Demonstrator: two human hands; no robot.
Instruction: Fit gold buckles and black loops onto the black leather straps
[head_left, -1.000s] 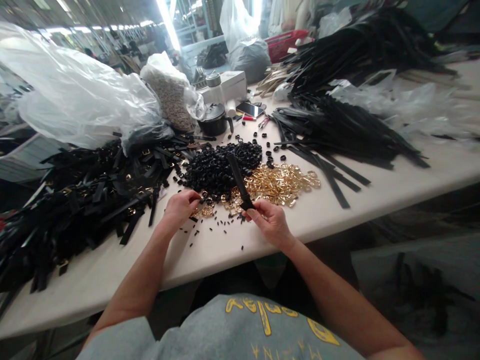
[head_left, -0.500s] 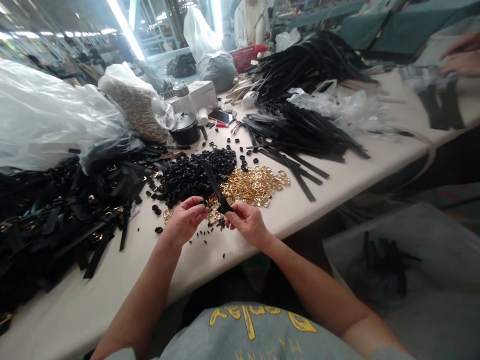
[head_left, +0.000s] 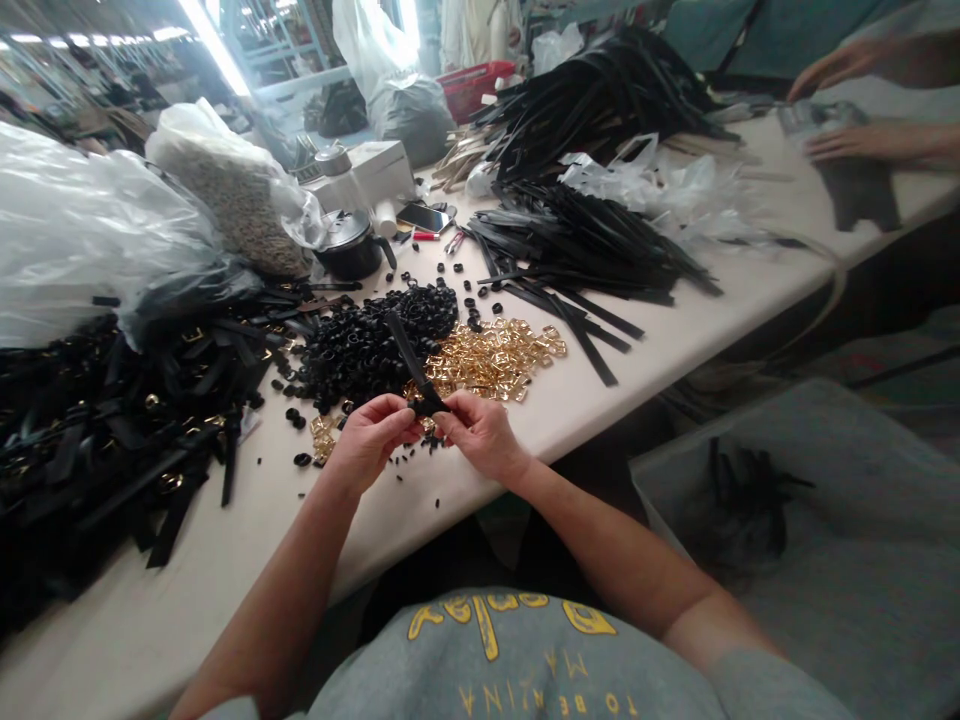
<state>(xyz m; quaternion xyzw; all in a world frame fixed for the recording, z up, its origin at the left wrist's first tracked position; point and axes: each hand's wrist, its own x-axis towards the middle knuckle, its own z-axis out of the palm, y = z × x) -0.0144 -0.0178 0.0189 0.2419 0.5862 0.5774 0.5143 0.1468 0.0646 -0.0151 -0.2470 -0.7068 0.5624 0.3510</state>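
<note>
My right hand is closed, thumb and fingers pinching the lower end of a black strap, whose free part sticks up and to the left. Beside it, my left hand is closed too, its fingertips pinched on a small black loop at the strap's near end. The loop is mostly hidden by fingers. Behind the strap lies a heap of black loops, and to its right a pile of gold buckles. Tiny black bits lie scattered just below my fingers.
Buckled black straps cover the table's left side. Long loose strips lie at the right back. A lidded pot, a phone and filled bags stand behind. At far right another person's hands handle dark pieces.
My hands have come together: the left, with the loop, now meets the strap's lower end in my right hand. The view has shifted slightly. At far right, the other person's second hand has appeared.
</note>
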